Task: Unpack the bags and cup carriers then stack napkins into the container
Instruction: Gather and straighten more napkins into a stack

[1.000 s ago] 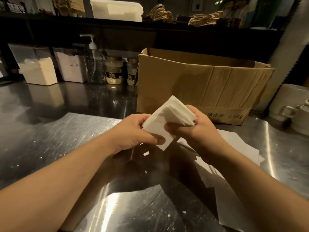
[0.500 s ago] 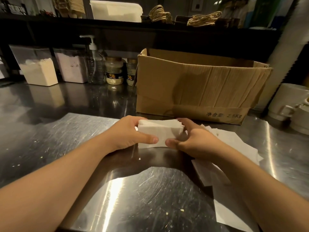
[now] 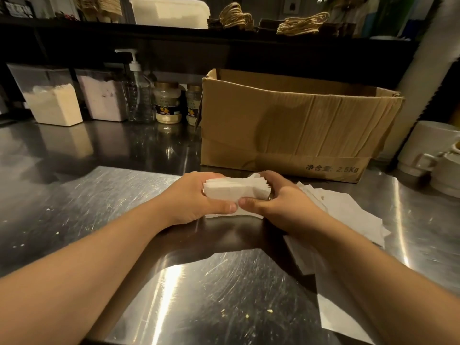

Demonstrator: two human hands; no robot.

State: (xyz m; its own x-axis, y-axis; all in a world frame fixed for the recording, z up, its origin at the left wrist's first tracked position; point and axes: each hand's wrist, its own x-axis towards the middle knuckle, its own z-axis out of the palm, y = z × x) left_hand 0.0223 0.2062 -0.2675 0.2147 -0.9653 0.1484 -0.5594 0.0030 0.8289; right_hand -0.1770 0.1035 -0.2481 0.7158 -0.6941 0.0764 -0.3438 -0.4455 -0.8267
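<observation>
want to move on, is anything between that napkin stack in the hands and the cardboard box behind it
Nothing visible. Both the left hand and right hand grip the napkin stack; only bare counter separates it from the cardboard box.

You hold a plain white napkin stack [image 3: 232, 192] over a silver-grey, scratch-streaked steel table [image 3: 99, 195]. The loose napkins [image 3: 348, 210] by your right arm are white too. Behind stands a tan cardboard box [image 3: 293, 130], creased, with black print. The tubs show cream powder [image 3: 53, 105] and pale pink powder [image 3: 103, 98]. The mugs [image 3: 430, 150] are off-white.
</observation>
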